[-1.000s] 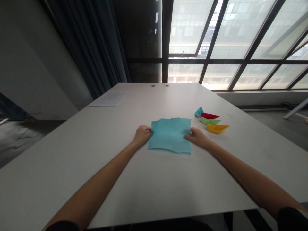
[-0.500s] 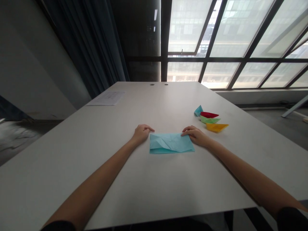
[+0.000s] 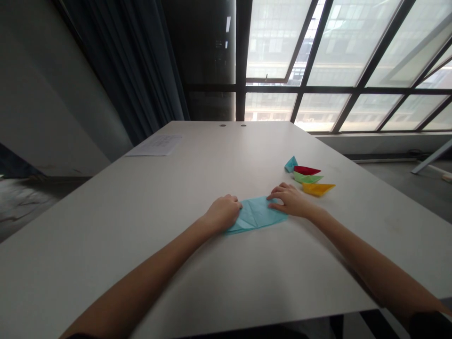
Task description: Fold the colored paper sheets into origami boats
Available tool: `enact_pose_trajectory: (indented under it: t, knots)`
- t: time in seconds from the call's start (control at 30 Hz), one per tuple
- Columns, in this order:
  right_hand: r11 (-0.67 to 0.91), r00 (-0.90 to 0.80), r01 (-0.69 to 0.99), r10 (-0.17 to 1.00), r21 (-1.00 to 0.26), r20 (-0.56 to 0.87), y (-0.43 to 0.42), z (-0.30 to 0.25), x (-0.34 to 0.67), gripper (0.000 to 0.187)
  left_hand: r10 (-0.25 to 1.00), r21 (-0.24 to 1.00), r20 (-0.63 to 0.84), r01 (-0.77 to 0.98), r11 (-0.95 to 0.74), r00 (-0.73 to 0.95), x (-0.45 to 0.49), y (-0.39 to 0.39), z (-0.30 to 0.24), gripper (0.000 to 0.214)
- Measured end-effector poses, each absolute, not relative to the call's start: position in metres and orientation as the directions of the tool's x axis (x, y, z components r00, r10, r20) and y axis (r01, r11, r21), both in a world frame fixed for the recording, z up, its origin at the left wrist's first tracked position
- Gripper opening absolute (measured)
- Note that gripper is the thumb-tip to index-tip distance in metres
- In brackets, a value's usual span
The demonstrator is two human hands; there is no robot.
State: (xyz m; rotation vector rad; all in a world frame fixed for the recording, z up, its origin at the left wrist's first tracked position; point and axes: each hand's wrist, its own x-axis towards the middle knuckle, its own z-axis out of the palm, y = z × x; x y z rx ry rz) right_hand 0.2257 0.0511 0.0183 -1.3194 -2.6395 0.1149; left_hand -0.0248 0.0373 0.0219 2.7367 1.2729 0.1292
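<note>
A folded sheet of light-blue paper (image 3: 256,213) lies on the white table in front of me, creased and slightly slanted. My left hand (image 3: 224,212) covers its left end, fingers curled over the edge; the fingertips are partly hidden. At the opposite end my right hand (image 3: 286,200) rests on the upper right corner, thumb and forefinger spread apart on the surface. Beyond that hand sit small folded paper shapes: a blue one (image 3: 291,164), a red one (image 3: 307,170), a green one (image 3: 308,178) and a yellow one (image 3: 318,189).
A printed sheet (image 3: 155,145) lies at the far left of the white table (image 3: 169,179). Two round dark cable holes are near its far edge. A dark blue curtain (image 3: 141,61) hangs behind on the left, and large framed windows (image 3: 271,42) rise on the right.
My left hand has come right and nearer, from beside the paper onto its left end. The blue paper has turned slightly, its left end nearer me, and its lower opening looks flatter.
</note>
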Motion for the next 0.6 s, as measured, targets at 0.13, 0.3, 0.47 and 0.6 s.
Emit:
enact_pose_trajectory:
  t: [0.13, 0.3, 0.47, 0.6]
  knots:
    - [0.639, -0.635, 0.768, 0.769, -0.052, 0.073, 0.041, 0.016, 0.209, 0.033, 0.809, 0.075, 0.077, 0.806, -0.587, 0.582, -0.013, 0.026, 0.008, 0.039]
    - [0.661, -0.664, 0.740, 0.747, -0.124, 0.024, 0.032, 0.000, 0.196, 0.049, 0.785, 0.137, -0.015, 0.779, -0.612, 0.619, -0.012, 0.024, -0.011, 0.056]
    - [0.596, -0.625, 0.771, 0.775, -0.223, -0.091, 0.029, -0.009, 0.196, 0.061, 0.787, 0.167, -0.130, 0.795, -0.583, 0.604, -0.017, 0.026, -0.006, 0.068]
    - [0.526, -0.573, 0.816, 0.792, -0.241, -0.211, 0.032, -0.005, 0.205, 0.068, 0.793, 0.175, -0.258, 0.834, -0.523, 0.552, -0.026, 0.027, 0.005, 0.083]
